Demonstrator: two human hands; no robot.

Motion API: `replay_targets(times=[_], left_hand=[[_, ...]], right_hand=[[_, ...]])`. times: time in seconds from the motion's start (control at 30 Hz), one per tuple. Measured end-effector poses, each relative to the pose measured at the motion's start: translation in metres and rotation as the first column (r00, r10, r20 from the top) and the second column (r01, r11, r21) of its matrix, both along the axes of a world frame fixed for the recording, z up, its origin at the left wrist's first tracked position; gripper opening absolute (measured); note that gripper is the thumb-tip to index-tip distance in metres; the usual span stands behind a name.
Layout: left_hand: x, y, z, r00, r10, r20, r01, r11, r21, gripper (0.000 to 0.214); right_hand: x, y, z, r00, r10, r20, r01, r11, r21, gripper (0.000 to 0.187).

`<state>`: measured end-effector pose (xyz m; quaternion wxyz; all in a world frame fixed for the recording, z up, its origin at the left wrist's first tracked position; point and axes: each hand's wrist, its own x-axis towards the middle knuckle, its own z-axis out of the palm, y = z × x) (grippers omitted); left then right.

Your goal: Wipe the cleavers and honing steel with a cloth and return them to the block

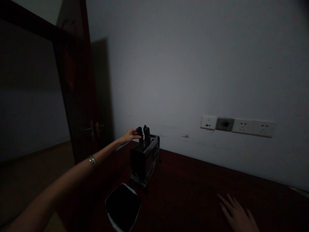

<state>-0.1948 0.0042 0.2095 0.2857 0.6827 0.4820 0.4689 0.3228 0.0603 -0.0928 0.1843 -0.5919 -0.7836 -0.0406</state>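
A dark upright knife block (144, 164) stands on the dark red-brown table, with several black handles sticking up from its top. My left hand (129, 135) reaches in from the left and is closed on the leftmost black knife handle (139, 133). The blade below that handle is hidden inside the block. Two more handles (146, 133) stand close beside it. At the lower right my right hand (238, 214) lies over the table, fingers spread and holding nothing. In front of the block lies a flat black piece with a pale edge (123, 206); its kind is unclear.
Behind the table rises a pale wall (181, 71) with a row of sockets and switches (238, 125). A dark wooden door (79, 80) with a metal handle (97, 128) stands at the left. The light is dim. A green-edged item (300, 192) lies at the far right.
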Motion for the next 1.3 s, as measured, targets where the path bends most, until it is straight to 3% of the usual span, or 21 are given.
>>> replay_targets(times=[0.27, 0.43, 0.93, 1.3], left_hand=[[0.0, 0.0, 0.006, 1.0, 0.007, -0.014, -0.008, 1.0, -0.025, 0.033], [0.0, 0.0, 0.019, 1.0, 0.016, -0.011, -0.016, 1.0, 0.001, 0.035], [0.0, -0.001, 0.099, 0.998, 0.034, -0.058, -0.029, 0.996, 0.079, 0.031], [0.002, -0.008, 0.152, 0.993, 0.083, -0.08, -0.071, 0.988, 0.14, 0.037]], right_hand=[[-0.002, -0.005, 0.01, 1.0, -0.011, 0.012, 0.011, 1.0, 0.001, 0.053], [-0.005, -0.009, 0.016, 0.998, -0.012, 0.054, 0.011, 1.0, 0.012, 0.053], [-0.006, -0.014, 0.025, 0.996, -0.037, 0.084, 0.043, 0.997, -0.069, 0.056], [-0.007, -0.011, 0.02, 0.999, -0.04, 0.029, 0.04, 0.999, -0.014, 0.054]])
